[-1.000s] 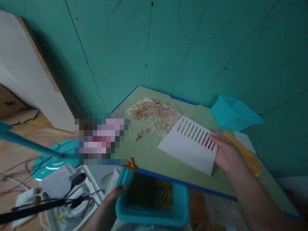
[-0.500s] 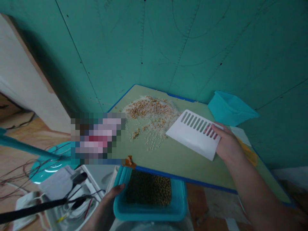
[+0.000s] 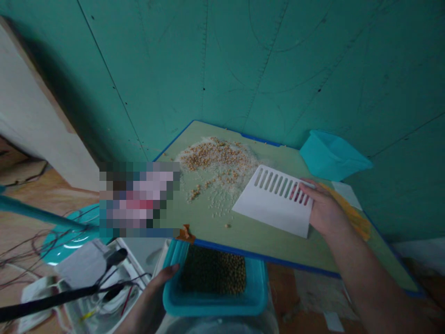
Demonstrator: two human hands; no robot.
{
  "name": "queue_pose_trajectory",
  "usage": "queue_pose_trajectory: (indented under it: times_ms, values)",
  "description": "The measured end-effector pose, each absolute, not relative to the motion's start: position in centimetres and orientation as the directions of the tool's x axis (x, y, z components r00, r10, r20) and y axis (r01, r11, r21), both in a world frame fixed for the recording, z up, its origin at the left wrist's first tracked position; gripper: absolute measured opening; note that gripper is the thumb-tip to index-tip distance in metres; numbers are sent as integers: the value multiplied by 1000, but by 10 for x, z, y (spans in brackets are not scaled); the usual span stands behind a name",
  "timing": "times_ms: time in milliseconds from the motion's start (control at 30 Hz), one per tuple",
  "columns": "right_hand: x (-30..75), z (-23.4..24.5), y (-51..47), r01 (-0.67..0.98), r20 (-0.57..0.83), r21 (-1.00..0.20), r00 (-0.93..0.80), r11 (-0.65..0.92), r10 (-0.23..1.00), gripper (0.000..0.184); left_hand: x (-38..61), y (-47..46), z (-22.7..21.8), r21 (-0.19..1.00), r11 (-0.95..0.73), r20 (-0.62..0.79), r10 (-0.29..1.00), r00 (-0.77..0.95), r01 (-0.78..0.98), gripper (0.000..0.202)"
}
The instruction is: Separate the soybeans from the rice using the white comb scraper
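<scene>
- The table (image 3: 267, 243) stretches ahead of me with blue edging (image 3: 295, 266) along its near side; a stroke toward me that runs wide could, I judge, send loose bits over it onto the floor.
- The heap of beans and white grains (image 3: 215, 155) lies on the far left of the tabletop, unbound, so a hurried push would likely scatter it.
- The turquoise tub (image 3: 212, 308) sits below the near edge, dark and pale beans inside. My left hand (image 3: 158, 290) holds its left rim, thumb over the top, fingers hidden — a slack hold could let it tip.
- The white slotted plate (image 3: 269, 206) is mid-table, just right of the heap's near fringe. My right hand (image 3: 328, 211) is closed on its right end only, so it could twist under load. Its long axis runs left to right, right end slightly nearer me; the slanted free end points left, slots along the far side.
- A stray bean (image 3: 227, 226) rests near the plate's left end.
</scene>
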State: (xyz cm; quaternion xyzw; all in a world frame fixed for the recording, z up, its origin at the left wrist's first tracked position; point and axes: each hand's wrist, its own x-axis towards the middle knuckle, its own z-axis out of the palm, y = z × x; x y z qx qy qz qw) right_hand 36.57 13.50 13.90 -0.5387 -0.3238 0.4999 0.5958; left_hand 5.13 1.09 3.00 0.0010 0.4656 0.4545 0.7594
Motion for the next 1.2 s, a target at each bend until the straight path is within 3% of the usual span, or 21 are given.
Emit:
queue_pose_trajectory:
  times_ms: [467, 867, 1000, 1200]
  values:
    - [341, 137, 115, -191, -321, -932, 33, -309, 947, 38, 51, 12, 34, 397, 602, -719, 673, 172, -693, 54]
    - [344, 135, 125, -206, -105, -977, 214, -61, 971, 32, 52, 12, 41, 362, 596, -681, 694, 234, -717, 49]
    - [327, 139, 114, -188, -140, -976, 137, -113, 981, 41, 50, 11, 41, 386, 585, -675, 706, 213, -713, 46]
    - [309, 133, 110, -98, -158, -982, -16, -159, 987, 35, 48, 9, 40, 354, 581, -671, 703, 233, -733, 50]
